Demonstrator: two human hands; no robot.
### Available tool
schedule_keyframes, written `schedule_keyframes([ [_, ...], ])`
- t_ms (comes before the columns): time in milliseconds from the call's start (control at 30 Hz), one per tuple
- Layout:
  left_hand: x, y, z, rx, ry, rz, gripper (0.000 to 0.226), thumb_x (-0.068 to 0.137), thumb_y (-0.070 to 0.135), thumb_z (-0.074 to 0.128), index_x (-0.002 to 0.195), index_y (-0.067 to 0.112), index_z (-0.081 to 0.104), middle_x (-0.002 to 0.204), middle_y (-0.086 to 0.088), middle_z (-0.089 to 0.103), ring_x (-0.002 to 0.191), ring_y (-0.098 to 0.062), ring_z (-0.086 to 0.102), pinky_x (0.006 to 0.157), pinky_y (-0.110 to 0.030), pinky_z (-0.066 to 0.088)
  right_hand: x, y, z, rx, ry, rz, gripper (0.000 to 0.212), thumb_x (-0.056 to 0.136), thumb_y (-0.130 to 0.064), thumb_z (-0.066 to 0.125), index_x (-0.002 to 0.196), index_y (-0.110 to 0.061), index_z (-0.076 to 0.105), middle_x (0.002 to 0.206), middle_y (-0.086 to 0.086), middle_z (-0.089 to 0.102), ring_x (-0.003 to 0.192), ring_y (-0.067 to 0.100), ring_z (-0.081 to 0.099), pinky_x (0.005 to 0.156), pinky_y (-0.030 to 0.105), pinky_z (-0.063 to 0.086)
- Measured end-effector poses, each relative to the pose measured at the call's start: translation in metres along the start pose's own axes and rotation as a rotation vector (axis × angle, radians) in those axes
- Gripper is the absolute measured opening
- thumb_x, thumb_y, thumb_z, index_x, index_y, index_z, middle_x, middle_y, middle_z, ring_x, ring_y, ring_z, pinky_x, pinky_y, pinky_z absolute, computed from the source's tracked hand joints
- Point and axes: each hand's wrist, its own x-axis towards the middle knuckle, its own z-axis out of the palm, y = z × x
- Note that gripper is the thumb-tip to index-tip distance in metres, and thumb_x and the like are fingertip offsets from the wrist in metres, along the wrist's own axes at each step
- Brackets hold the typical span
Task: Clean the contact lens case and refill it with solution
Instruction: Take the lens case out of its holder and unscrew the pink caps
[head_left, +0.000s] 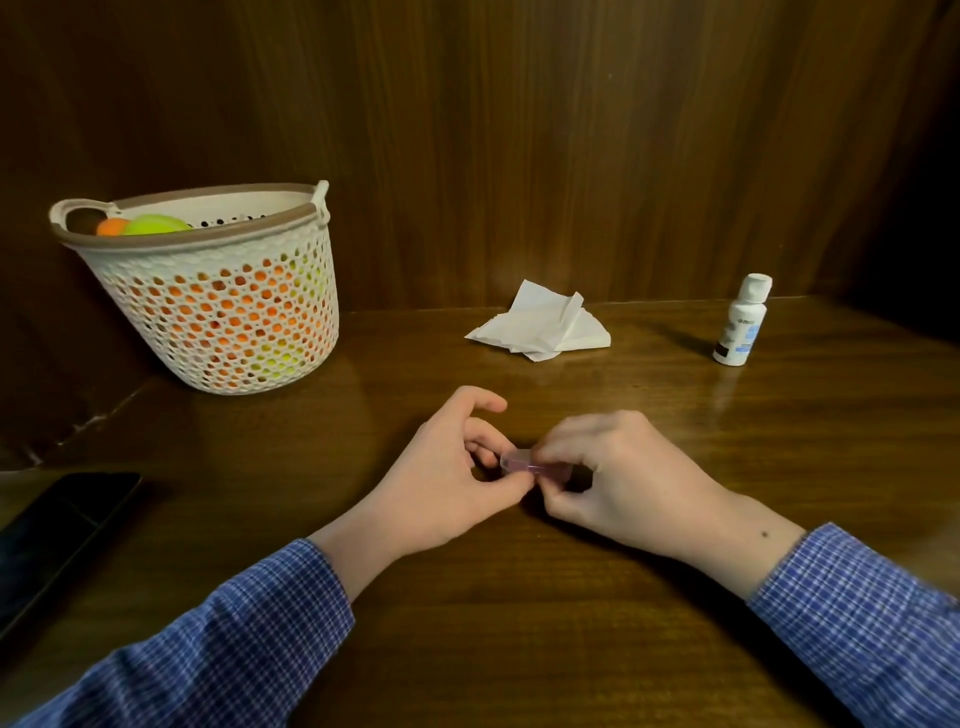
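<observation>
A small pinkish, translucent contact lens case (519, 464) is held just above the wooden table (519, 649), near its middle. My left hand (441, 483) pinches its left end between thumb and fingers. My right hand (618, 478) grips the right end, and its fingers cover most of that half. A white solution bottle (742, 326) with a white cap stands upright at the far right. A loose pile of white tissues (540, 327) lies behind my hands, near the back wall.
A white perforated basket (218, 312) with orange and green balls inside stands at the far left. A dark phone (57, 530) lies flat at the left edge. Wooden panelling (571, 130) closes off the back and sides.
</observation>
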Motion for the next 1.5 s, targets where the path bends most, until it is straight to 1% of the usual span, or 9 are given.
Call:
schedule_keyframes([
  [100,0.001,0.0,0.0,-0.015,0.005,0.002,0.07,0.079,0.034,0.088,0.135,0.035,0.046,0.098,0.017,0.075,0.095,-0.001,0.069,0.078,-0.008,0.049,0.0,-0.001,0.001,-0.011,0.0,-0.011,0.033,0.091,-0.036,0.061,0.116,-0.023,0.078,0.102,-0.01,0.075,0.088,0.006,0.069,0.079,0.025,0.059],
  [333,0.001,-0.001,-0.003,-0.022,-0.001,0.001,0.069,0.075,0.034,0.091,0.128,0.035,0.047,0.098,0.013,0.077,0.092,-0.004,0.07,0.077,-0.011,0.051,-0.001,-0.004,0.007,-0.138,-0.001,-0.05,0.024,0.094,-0.028,0.061,0.1,-0.016,0.08,0.096,-0.002,0.074,0.082,0.011,0.069,0.074,0.032,0.059],
  [567,0.001,0.0,-0.005,-0.007,-0.013,-0.009,0.064,0.074,0.033,0.091,0.12,0.036,0.047,0.098,0.017,0.077,0.091,-0.003,0.069,0.077,-0.012,0.051,-0.002,-0.009,0.009,-0.186,0.006,-0.057,0.023,0.097,-0.028,0.059,0.099,-0.016,0.079,0.096,-0.002,0.073,0.083,0.013,0.067,0.075,0.034,0.057],
  [933,0.002,-0.001,-0.006,-0.002,-0.006,-0.026,0.059,0.075,0.028,0.091,0.116,0.032,0.049,0.099,0.014,0.077,0.089,-0.005,0.069,0.075,-0.014,0.054,-0.002,-0.013,0.011,-0.206,0.035,-0.06,0.022,0.098,-0.027,0.06,0.1,-0.016,0.078,0.097,-0.002,0.073,0.082,0.013,0.067,0.076,0.034,0.057],
  [1067,0.002,-0.002,-0.005,0.012,-0.004,-0.024,0.057,0.075,0.025,0.091,0.114,0.031,0.049,0.098,0.013,0.077,0.089,-0.007,0.069,0.075,-0.015,0.054,-0.002,-0.012,0.012,-0.222,0.072,-0.084,0.017,0.095,-0.023,0.065,0.093,-0.014,0.078,0.09,0.0,0.073,0.075,0.015,0.067,0.07,0.036,0.058],
  [1133,0.002,-0.002,-0.005,0.01,-0.005,-0.02,0.059,0.075,0.025,0.091,0.116,0.031,0.049,0.099,0.013,0.077,0.09,-0.008,0.07,0.077,-0.017,0.055,-0.001,-0.01,0.013,-0.219,0.075,-0.088,0.018,0.095,-0.025,0.064,0.094,-0.015,0.078,0.09,-0.002,0.072,0.076,0.013,0.066,0.071,0.035,0.058],
  [1267,0.001,-0.001,-0.006,-0.003,-0.021,-0.015,0.066,0.075,0.03,0.091,0.123,0.035,0.046,0.101,0.014,0.077,0.095,-0.006,0.069,0.081,-0.018,0.053,-0.001,-0.004,0.011,-0.18,0.072,-0.088,0.022,0.095,-0.033,0.061,0.099,-0.021,0.078,0.095,-0.007,0.071,0.082,0.009,0.065,0.074,0.03,0.057],
  [1400,0.002,-0.003,-0.006,0.009,-0.052,-0.025,0.075,0.072,0.033,0.092,0.129,0.038,0.043,0.104,0.017,0.075,0.1,-0.004,0.068,0.085,-0.022,0.053,-0.003,0.006,0.004,-0.011,0.065,-0.007,0.028,0.09,-0.046,0.062,0.104,-0.029,0.079,0.098,-0.017,0.071,0.085,0.001,0.066,0.073,0.023,0.059],
  [1500,0.003,-0.004,-0.007,0.03,-0.074,-0.027,0.081,0.071,0.035,0.093,0.133,0.038,0.041,0.106,0.019,0.075,0.103,-0.001,0.068,0.089,-0.022,0.053,-0.003,0.017,0.005,0.166,0.112,0.074,0.02,0.089,-0.043,0.069,0.103,-0.032,0.079,0.096,-0.02,0.074,0.092,-0.001,0.069,0.081,0.017,0.058],
])
